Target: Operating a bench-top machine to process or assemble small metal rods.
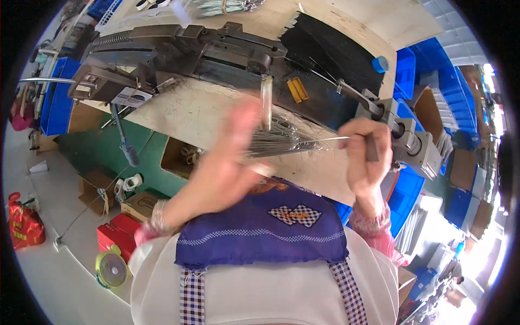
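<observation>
My right hand (365,154) is closed, its fingers pinching the end of a thin metal wire (331,139) at the right of the bench. A bundle of similar grey metal wires (276,138) lies on the wooden bench top, beneath and left of that wire. Over the left end of the bundle is my left hand (219,170), blurred by motion, with fingers stretched out and thumb apart; nothing shows in it. A pale upright bar (266,103) stands just behind the bundle, in front of a dark metal machine (227,54).
A metal fixture with a lever (403,135) sits close to my right hand. A small yellow piece (297,90) and a blue roll (380,64) rest on the dark surface behind. Blue bins (433,65) stand at the right; a green fan (111,269) is below left.
</observation>
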Demonstrator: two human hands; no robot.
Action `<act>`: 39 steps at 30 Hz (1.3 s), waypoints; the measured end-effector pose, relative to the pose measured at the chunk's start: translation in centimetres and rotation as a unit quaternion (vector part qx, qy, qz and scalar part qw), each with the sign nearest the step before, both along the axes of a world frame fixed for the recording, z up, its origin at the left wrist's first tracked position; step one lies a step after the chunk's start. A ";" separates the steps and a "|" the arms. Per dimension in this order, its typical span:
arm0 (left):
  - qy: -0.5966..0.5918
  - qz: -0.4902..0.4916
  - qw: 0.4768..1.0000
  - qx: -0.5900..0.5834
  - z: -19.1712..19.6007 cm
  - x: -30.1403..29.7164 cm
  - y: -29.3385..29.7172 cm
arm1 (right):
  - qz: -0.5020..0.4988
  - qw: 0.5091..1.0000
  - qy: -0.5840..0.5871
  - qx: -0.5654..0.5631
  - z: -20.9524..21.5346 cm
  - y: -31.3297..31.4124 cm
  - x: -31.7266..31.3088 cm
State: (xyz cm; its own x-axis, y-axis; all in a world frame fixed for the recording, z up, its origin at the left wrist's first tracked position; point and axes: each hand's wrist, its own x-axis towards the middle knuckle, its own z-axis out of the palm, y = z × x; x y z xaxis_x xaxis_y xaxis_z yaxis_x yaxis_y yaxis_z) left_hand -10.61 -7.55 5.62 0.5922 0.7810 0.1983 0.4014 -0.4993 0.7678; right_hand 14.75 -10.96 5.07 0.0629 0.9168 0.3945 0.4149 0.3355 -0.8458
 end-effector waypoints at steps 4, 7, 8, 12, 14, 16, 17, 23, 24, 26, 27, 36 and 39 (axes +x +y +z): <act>-0.079 -0.157 0.939 -0.295 -0.5 2.5 1.6 | 0.025 0.998 -0.057 0.032 3.8 2.0 -2.5; -0.115 0.002 0.987 -0.108 -4.3 -1.0 4.3 | -0.077 0.980 -0.184 0.024 3.0 4.3 0.7; -0.156 0.037 0.982 -0.096 -5.7 -1.1 4.9 | -0.079 0.979 -0.185 0.027 2.4 5.4 1.2; -0.252 0.123 0.833 -0.476 -4.0 5.4 1.8 | 0.025 0.933 -0.342 0.112 0.3 7.4 1.8; -0.285 0.159 0.787 -0.524 -3.8 5.9 1.8 | 0.028 0.906 -0.408 0.109 0.4 7.6 1.5; -0.299 0.128 0.776 -0.540 -4.0 5.2 2.3 | 0.019 0.906 -0.410 0.105 0.2 7.8 1.0; -0.314 0.101 0.762 -0.558 -4.1 4.8 2.4 | 0.026 0.900 -0.425 0.091 0.2 8.1 0.8; -0.457 -0.097 0.530 -0.708 3.3 1.1 5.1 | 0.058 0.904 -0.422 0.035 0.9 9.7 1.2; -0.533 -0.090 0.354 -0.764 3.0 -0.5 6.7 | 0.066 0.908 -0.414 0.022 0.7 9.7 1.7; -0.677 -0.110 0.325 -0.651 0.1 -3.6 7.5 | 0.060 0.904 -0.423 -0.033 3.0 9.6 1.4; -0.734 -0.121 0.304 -0.596 -1.5 -5.0 7.7 | 0.094 0.921 -0.365 -0.101 4.4 9.5 1.0; -0.567 -0.093 0.652 -0.494 -5.5 -5.4 5.1 | 0.133 0.792 -0.295 -0.517 -4.0 21.4 9.8; -0.527 -0.054 0.707 -0.468 -6.0 -6.4 4.3 | 0.186 0.756 -0.357 -0.516 -6.4 21.7 8.8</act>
